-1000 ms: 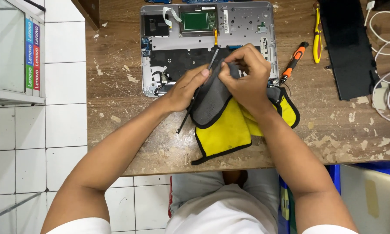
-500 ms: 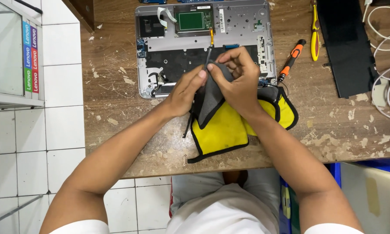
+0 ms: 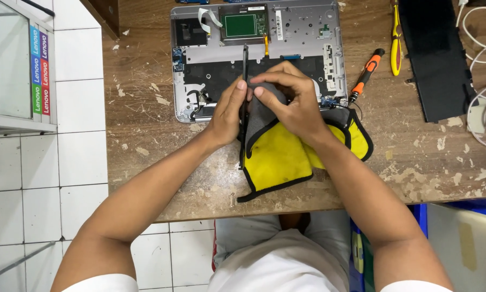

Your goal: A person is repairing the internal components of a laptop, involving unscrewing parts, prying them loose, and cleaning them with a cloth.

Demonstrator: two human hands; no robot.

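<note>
A scuffed wooden desk (image 3: 145,124) carries an opened laptop base (image 3: 308,32), a yellow-and-grey cloth (image 3: 281,157), an orange-handled screwdriver (image 3: 364,75), yellow tweezers (image 3: 396,43) and a black panel (image 3: 437,59).

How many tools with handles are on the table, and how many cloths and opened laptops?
Orange-handled screwdriver: 1
Yellow-handled tool: 1
Yellow and grey cloth: 1
Opened laptop base: 1
Total: 4

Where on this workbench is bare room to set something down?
Bare wood lies left of the opened laptop base toward the bench edge, and between the orange screwdriver and black panel down to the front edge. It is crowded where both hands, left hand and right hand, work the yellow cloth.
</note>
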